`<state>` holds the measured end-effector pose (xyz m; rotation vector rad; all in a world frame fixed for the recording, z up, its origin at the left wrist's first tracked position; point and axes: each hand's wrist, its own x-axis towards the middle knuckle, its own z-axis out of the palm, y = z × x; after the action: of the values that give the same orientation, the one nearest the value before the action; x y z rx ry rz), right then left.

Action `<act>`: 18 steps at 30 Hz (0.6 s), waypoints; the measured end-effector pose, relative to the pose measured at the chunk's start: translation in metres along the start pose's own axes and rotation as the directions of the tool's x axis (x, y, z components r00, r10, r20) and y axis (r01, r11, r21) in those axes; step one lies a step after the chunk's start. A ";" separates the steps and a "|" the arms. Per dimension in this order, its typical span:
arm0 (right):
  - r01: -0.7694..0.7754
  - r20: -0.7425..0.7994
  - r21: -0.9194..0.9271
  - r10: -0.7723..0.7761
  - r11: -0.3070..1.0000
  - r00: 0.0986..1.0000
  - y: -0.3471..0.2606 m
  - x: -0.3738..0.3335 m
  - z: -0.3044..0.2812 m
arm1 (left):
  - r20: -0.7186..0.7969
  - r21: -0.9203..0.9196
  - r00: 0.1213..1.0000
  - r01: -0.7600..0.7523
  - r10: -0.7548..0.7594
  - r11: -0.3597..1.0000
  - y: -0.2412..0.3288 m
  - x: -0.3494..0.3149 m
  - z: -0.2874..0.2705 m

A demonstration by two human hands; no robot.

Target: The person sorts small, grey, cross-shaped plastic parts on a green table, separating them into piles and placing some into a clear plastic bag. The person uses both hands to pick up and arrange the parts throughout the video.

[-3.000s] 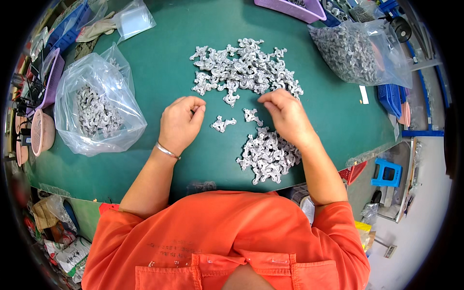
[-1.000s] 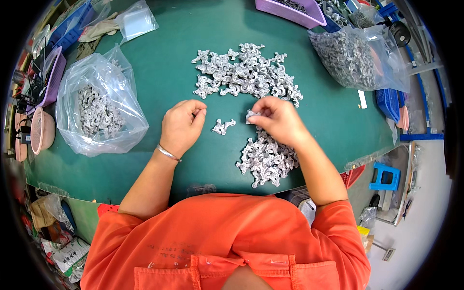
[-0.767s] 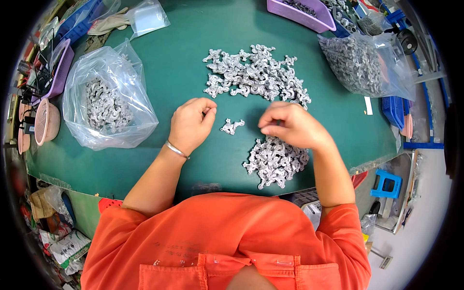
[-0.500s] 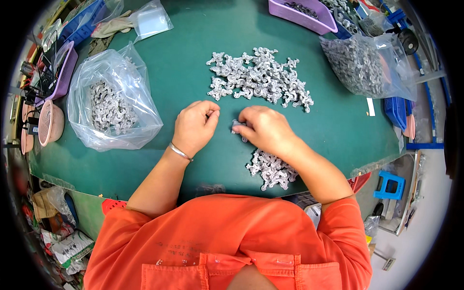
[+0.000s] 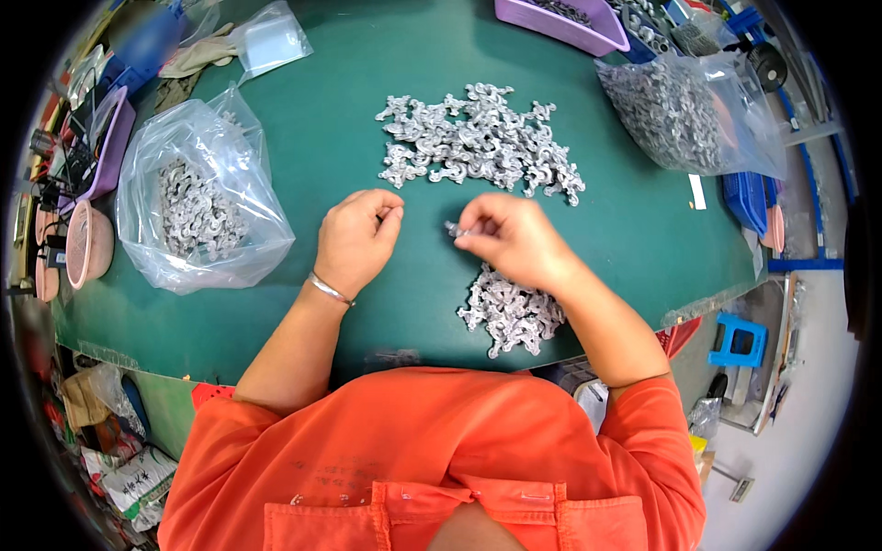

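Between the thumb and fingers of my right hand (image 5: 514, 237) is a small grey metal casting (image 5: 454, 229), one end of it sticking out to the left. My left hand (image 5: 356, 237) is closed, thumb against curled fingers, just above the table; whatever it may hold is hidden. Beyond both hands lies a wide heap of similar grey metal castings (image 5: 478, 138). A smaller pile of the castings (image 5: 511, 312) sits under my right wrist, near the table's front edge.
An open clear plastic bag (image 5: 262, 225) with castings inside stands left on the green table (image 5: 340, 55). At the far right is another filled plastic bag (image 5: 666, 110). A purple bin (image 5: 560, 28) sits at the back, a pink basket (image 5: 89, 243) at the left edge.
My right hand has risen slightly with the casting, which now shows less beyond the fingertips. My left hand stays closed in nearly the same place. The whole view has shifted a little.
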<state>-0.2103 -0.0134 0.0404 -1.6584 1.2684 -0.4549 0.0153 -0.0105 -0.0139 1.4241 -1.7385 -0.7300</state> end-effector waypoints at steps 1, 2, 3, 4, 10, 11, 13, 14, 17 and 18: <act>-0.028 -0.013 0.191 0.031 0.981 0.999 0.006 -0.003 -0.010 | 0.001 0.002 1.000 0.010 -0.010 1.000 0.001 -0.001 -0.001; -0.043 0.000 0.332 0.046 0.942 0.999 0.010 -0.011 -0.022 | 0.003 -0.003 1.000 0.018 -0.018 1.000 0.002 0.000 -0.001; -0.054 0.017 0.469 0.052 0.882 0.999 0.012 -0.019 -0.034 | 0.005 -0.002 1.000 0.012 -0.012 1.000 0.003 0.000 -0.001; -0.096 0.050 0.451 0.082 0.888 0.995 0.009 -0.030 -0.047 | 0.008 -0.001 1.000 0.005 -0.005 1.000 0.005 0.000 -0.001; 0.186 0.105 -0.251 -0.164 0.950 0.981 0.040 -0.108 -0.075 | 0.418 -0.015 0.890 -0.196 0.184 0.981 0.046 -0.008 -0.009; 0.215 0.082 -0.331 -0.199 0.919 0.977 0.049 -0.118 -0.066 | 0.452 0.043 0.818 -0.418 0.356 0.907 0.050 -0.013 0.001; 0.271 0.058 -0.499 -0.281 0.823 0.958 0.066 -0.130 -0.046 | 0.584 -0.006 0.685 -0.533 0.436 0.846 0.060 -0.023 0.025; 0.314 0.076 -0.540 -0.327 0.781 0.942 0.074 -0.130 -0.033 | 0.603 -0.023 0.665 -0.537 0.440 0.843 0.065 -0.032 0.039; 0.307 -0.106 -0.512 -0.414 0.802 0.904 0.079 -0.122 -0.008 | 0.542 -0.006 0.717 -0.519 0.439 0.855 0.067 -0.045 0.069; 0.326 -0.148 -0.504 -0.452 0.800 0.880 0.077 -0.119 -0.006 | 0.532 -0.018 0.733 -0.491 0.424 0.871 0.067 -0.041 0.068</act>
<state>-0.3017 0.0896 0.0069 -2.3633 1.2865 -0.6761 -0.0744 0.0420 -0.0051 0.8267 -2.4811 -0.7814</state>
